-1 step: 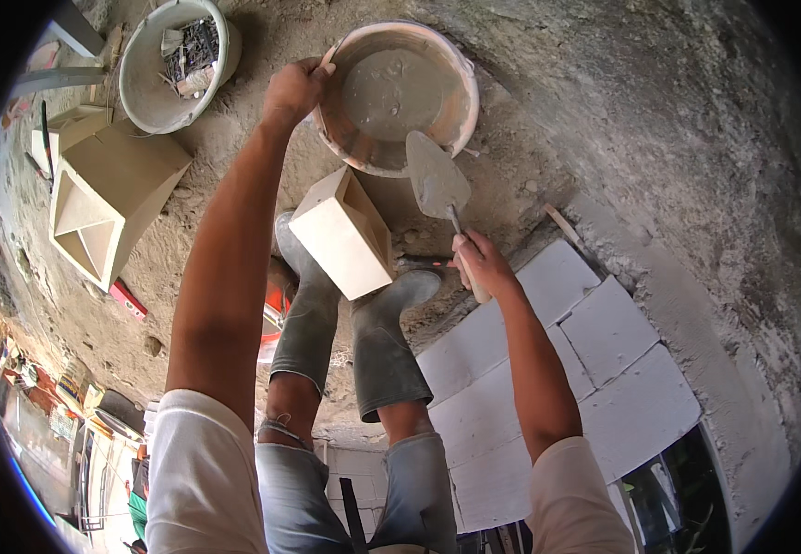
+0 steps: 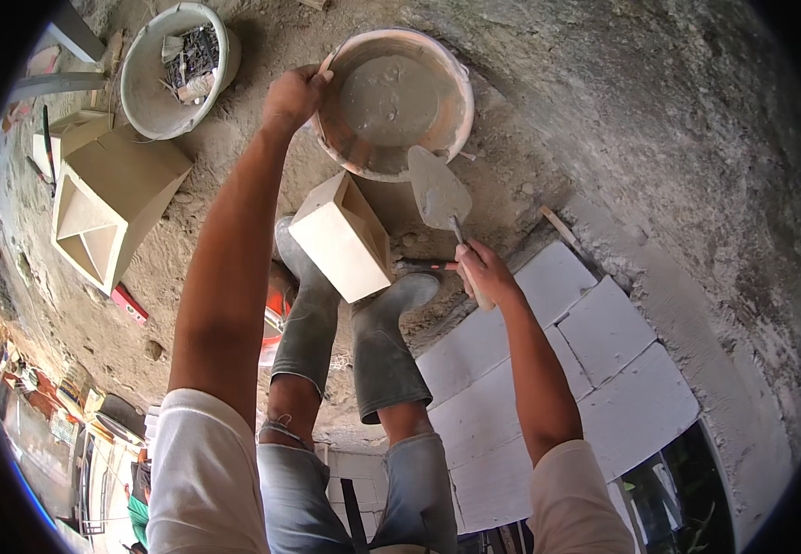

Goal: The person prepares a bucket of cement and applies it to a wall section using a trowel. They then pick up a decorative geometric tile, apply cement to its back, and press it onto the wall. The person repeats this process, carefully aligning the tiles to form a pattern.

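My left hand [image 2: 294, 95] is closed on the near-left rim of a round bucket [image 2: 324, 138] with a pinkish, mortar-smeared wall. Wet grey mortar [image 2: 387, 102] lies in its bottom. In my right hand [image 2: 485, 271] is the wooden handle of a pointed trowel, its fingers wrapped round it. The grey-coated trowel blade [image 2: 439, 189] points away from me, its tip at the bucket's near-right rim. A cream-coloured block with triangular hollows [image 2: 340, 245] stands between the bucket and my boots, nearly touching both.
Larger cream hollow blocks [image 2: 119, 185] stand at the left, beside a red level-like tool [image 2: 129, 303]. A pale bucket of debris [image 2: 146, 103] sits at the far left. White block masonry [image 2: 558, 369] lies at the right, below a rough grey wall [image 2: 696, 138]. A dark-handled tool [image 2: 424, 265] lies by my right boot.
The trowel has shifted slightly down, toward me. The bucket's far rim sits a little lower in the picture, with my left hand still on its rim.
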Demonstrator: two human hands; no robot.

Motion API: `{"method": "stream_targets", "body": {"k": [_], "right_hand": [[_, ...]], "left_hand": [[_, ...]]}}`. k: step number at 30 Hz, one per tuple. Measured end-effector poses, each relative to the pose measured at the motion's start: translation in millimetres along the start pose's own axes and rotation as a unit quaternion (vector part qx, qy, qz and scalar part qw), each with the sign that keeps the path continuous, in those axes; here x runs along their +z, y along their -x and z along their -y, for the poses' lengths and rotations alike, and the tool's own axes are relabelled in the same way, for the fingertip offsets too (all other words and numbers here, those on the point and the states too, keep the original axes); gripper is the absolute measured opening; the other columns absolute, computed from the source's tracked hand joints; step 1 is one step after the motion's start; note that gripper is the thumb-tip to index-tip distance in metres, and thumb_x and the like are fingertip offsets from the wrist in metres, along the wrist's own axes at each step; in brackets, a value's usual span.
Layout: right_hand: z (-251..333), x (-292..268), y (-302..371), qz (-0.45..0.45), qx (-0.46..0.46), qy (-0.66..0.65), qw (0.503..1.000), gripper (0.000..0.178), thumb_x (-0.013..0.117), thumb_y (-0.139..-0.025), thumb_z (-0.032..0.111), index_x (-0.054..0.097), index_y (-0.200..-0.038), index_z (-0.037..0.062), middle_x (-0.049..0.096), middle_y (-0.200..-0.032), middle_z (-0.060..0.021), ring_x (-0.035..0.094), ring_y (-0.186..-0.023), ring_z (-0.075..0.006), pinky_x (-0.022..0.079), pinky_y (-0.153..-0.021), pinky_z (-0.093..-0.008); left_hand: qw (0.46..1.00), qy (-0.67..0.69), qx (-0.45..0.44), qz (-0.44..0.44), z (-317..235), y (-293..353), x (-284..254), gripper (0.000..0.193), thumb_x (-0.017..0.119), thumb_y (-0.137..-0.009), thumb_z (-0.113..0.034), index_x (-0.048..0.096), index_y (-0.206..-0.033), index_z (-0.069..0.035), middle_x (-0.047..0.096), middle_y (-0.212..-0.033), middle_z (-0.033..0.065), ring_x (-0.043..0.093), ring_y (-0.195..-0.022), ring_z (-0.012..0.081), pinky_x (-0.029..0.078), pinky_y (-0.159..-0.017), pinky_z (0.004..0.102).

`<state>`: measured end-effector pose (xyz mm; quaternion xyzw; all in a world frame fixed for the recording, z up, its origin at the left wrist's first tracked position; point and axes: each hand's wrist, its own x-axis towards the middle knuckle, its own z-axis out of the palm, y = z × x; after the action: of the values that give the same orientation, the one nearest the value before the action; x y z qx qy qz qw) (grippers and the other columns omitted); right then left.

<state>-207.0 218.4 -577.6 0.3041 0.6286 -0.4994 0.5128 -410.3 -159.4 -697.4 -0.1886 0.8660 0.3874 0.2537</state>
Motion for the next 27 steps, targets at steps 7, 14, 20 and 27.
{"method": "stream_targets", "body": {"k": [7,14,20,27], "right_hand": [[-30,34,37,-0.271,-0.312,0.252,0.875,0.016,0.061,-0.097,0.022,0.059,-0.105,0.0086,0.054,-0.066,-0.0069,0.056,-0.054,-0.029,0.048,-0.053,-0.0399],[-35,52,-123,-0.406,-0.231,0.449,0.762,0.028,0.068,-0.092,0.021,0.05,-0.105,0.0028,0.056,-0.105,-0.0191,0.064,-0.092,-0.0408,0.055,-0.071,-0.0517],[-82,66,-14,-0.376,-0.12,0.449,0.802,0.026,0.066,-0.089,0.011,0.049,-0.106,0.0022,0.059,-0.107,-0.0187,0.065,-0.094,-0.0422,0.056,-0.076,-0.0512],[-62,92,264,-0.42,-0.051,0.339,0.84,0.034,0.062,-0.091,0.004,0.049,-0.121,-0.0071,0.063,-0.111,-0.0281,0.065,-0.102,-0.045,0.051,-0.084,-0.0502]], "left_hand": [[0.979,0.187,0.016,0.079,23,-14,-10,0.047,0.066,-0.093,-0.035,0.068,-0.121,0.002,0.074,-0.105,0.0195,0.07,-0.101,0.0285,0.052,-0.091,0.0395],[0.965,0.114,-0.03,0.236,-32,-48,4,0.065,0.071,-0.091,-0.046,0.052,-0.143,-0.013,0.067,-0.121,0.0116,0.066,-0.104,0.0236,0.059,-0.078,0.038],[0.963,0.077,-0.04,0.257,-44,-7,-24,0.049,0.068,-0.094,-0.03,0.057,-0.137,-0.009,0.07,-0.115,0.0125,0.073,-0.091,0.0276,0.064,-0.068,0.0422],[0.991,0.119,-0.041,0.053,-112,166,-95,0.052,0.056,-0.081,-0.014,0.063,-0.132,-0.013,0.068,-0.119,0.0241,0.064,-0.114,0.0401,0.051,-0.098,0.0454]]}}
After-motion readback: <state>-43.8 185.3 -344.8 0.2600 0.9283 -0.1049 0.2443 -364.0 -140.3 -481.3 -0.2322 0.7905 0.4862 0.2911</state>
